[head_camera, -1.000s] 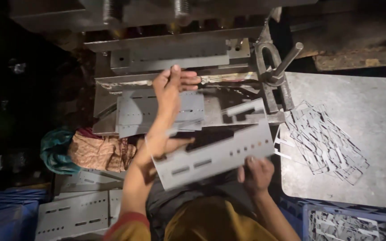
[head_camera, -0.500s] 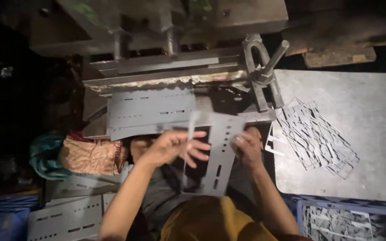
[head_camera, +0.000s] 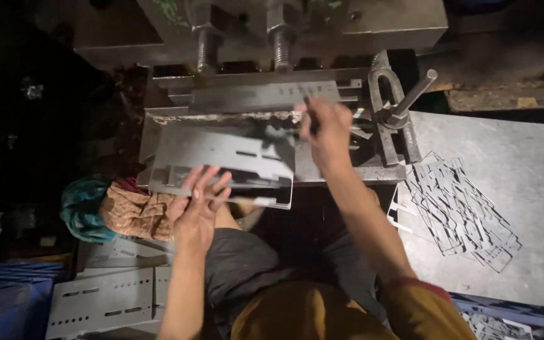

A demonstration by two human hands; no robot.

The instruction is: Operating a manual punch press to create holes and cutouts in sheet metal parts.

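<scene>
Both hands work at the bed of a heavy press (head_camera: 284, 38). Left hand (head_camera: 198, 204) lies almost flat, fingers spread and extended, pressing on the near edge of a grey sheet-metal panel (head_camera: 221, 154) with punched slots; its fingertips reach over the panel's lower left part, and the thumb side sits at the panel's front lip, so the hand touches rather than clenches. Right hand (head_camera: 327, 135) reaches further in, to the right end of the same panel, with its fingers curled around a thin dark rod-like tool (head_camera: 310, 116) that points up toward the die; whether the fingers also pinch the panel edge cannot be told, since the hand's back hides them.

That slotted panel rests on the press bed, tilted slightly, its long side running left to right under the upper die block (head_camera: 253, 94), with its near edge overhanging toward the person's lap. Just right of the right hand stands a metal clamp bracket with a lever handle (head_camera: 404, 104). Further right, on a grey steel table (head_camera: 511, 157), lies a loose heap of thin punched-out scrap skeletons (head_camera: 461, 211). Left of the person's knee sits a bundle of teal and orange cloth (head_camera: 111, 211), and below it a stack of finished slotted panels (head_camera: 105, 299).
</scene>
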